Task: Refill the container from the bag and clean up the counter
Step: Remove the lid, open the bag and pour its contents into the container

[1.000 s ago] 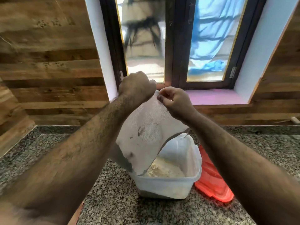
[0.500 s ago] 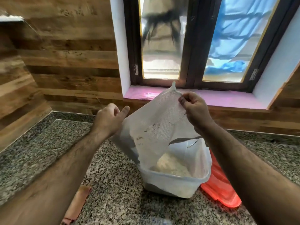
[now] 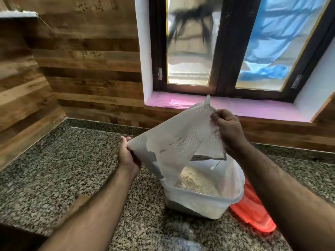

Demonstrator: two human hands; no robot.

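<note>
A white woven bag hangs upside down, its mouth inside a translucent plastic container on the granite counter. Pale powder lies heaped in the container. My left hand grips the bag's lower left corner. My right hand pinches the bag's upper edge, raised above the container. The bag looks slack and nearly flat.
A red lid lies on the counter under the container's right side. A pink window sill and dark-framed window sit behind. Wooden walls close the left and back. A brownish strip lies on the counter beside my left forearm.
My left hand let go of the bag's top, dropped, and took hold of its lower left corner. My right hand stayed on the upper edge. The bag spread out flatter.
</note>
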